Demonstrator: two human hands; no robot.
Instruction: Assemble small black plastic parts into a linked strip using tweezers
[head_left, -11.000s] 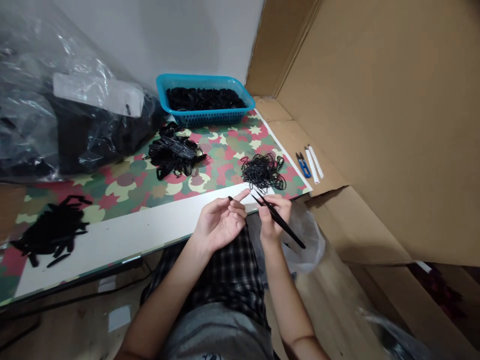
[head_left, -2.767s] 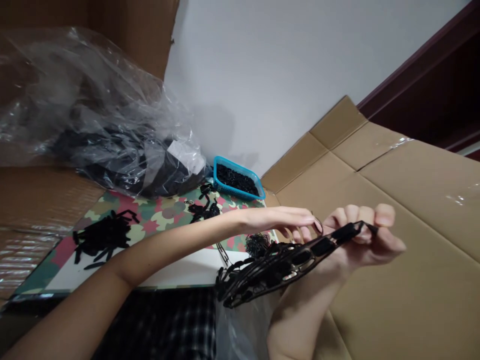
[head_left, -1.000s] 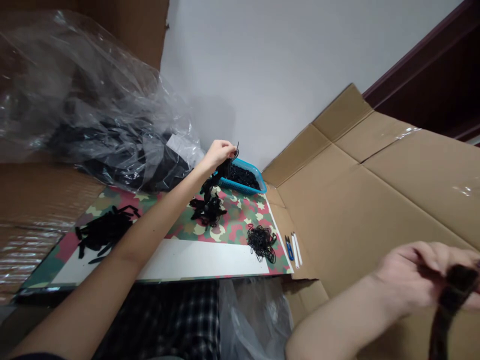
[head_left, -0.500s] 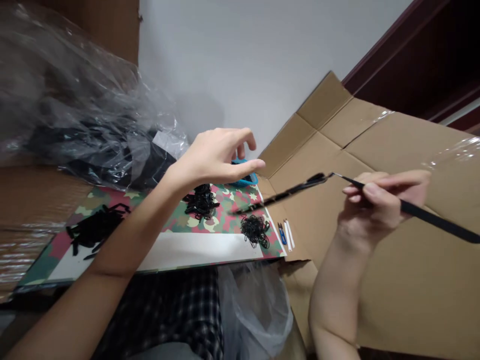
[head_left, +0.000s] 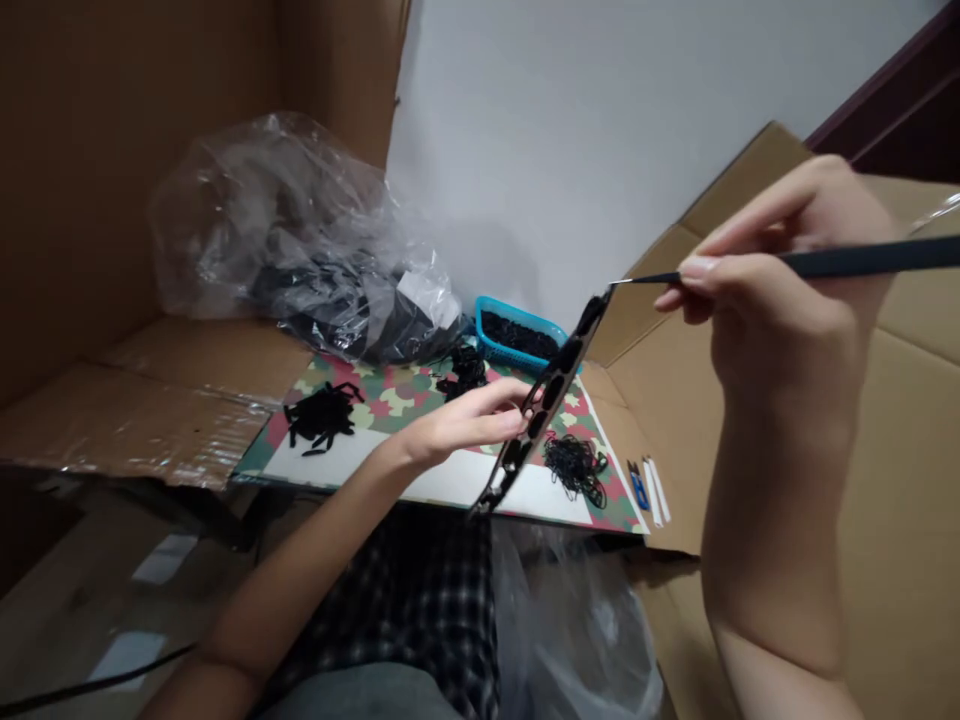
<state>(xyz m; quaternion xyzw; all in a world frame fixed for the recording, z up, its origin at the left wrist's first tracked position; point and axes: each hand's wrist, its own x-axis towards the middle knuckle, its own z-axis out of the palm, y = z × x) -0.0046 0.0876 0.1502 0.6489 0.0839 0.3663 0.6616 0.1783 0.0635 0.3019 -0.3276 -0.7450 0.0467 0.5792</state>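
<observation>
There's the left hand, fingers curled, gripping a black slotted plastic strip tilted up over the camouflage mat, and the right hand pinches fine black tweezers, tip touching the strip's top end!

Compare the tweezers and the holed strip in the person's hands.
The tweezers, pinched in the right hand, lie nearly level; the strip, in the left hand, slants steeply. The tweezers are solid, tapering to a fine tip; the strip has a row of openings. Both are black, and the tip meets the strip's upper end.
</observation>
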